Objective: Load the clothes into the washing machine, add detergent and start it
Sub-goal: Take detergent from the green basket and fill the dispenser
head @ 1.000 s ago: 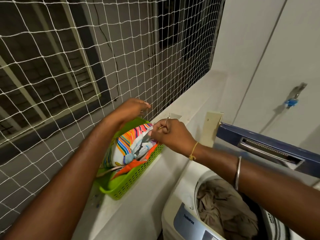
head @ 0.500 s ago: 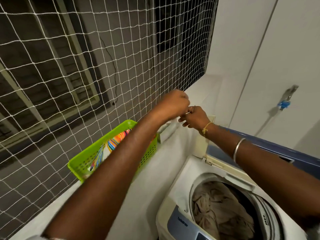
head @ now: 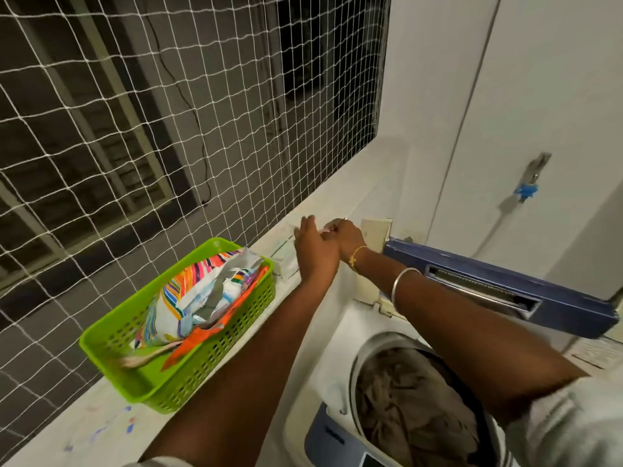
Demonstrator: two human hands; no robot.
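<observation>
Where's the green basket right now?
Head view, lower left: the green basket sits on the white ledge beside the window net, left of the open washing machine.

bench (head: pixel 111 419) is tight tbh: green basket (head: pixel 215 358) hogs the near-left part, net (head: pixel 135 129) walls off the left. washer (head: pixel 323 358) drum open from above, clothes (head: pixel 411 399) piled inside; raised blue lid (head: pixel 573 315) blocks the far right.

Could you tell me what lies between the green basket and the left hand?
In the head view, a small white box sits on the ledge there.
</observation>
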